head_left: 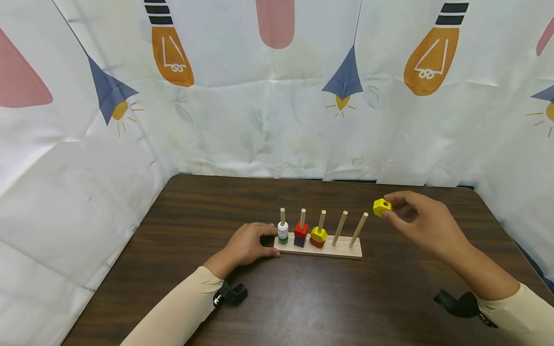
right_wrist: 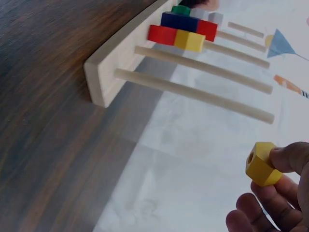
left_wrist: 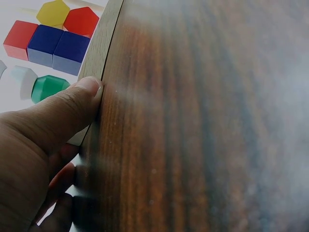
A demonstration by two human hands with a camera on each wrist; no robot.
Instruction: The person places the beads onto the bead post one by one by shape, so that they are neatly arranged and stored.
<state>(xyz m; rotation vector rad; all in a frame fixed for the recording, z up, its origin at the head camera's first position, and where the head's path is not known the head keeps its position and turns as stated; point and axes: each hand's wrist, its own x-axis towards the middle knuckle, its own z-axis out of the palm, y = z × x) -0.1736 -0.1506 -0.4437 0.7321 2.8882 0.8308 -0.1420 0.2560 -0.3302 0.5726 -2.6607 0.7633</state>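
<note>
A wooden peg board (head_left: 337, 250) with several upright pegs lies on the table. My left hand (head_left: 247, 244) grips its left end, the thumb (left_wrist: 89, 89) against the front edge. The leftmost peg carries white beads (head_left: 283, 229) above a green bead (left_wrist: 48, 88). On the second peg a red block (head_left: 301, 229) sits over dark blue blocks (right_wrist: 179, 22). The third holds a yellow hexagonal bead (head_left: 319, 234) above a red one (head_left: 317, 243). Right of the board, my right hand (head_left: 426, 218) pinches another yellow hexagonal bead (right_wrist: 262, 164) in the air, apart from the pegs.
The dark brown wooden table (head_left: 207, 202) has rounded far corners. Behind it and along the left hangs a white cloth (head_left: 268, 120) printed with lamps and bulbs. Black straps with camera mounts (head_left: 231, 293) sit on both wrists over cream sleeves (head_left: 182, 307).
</note>
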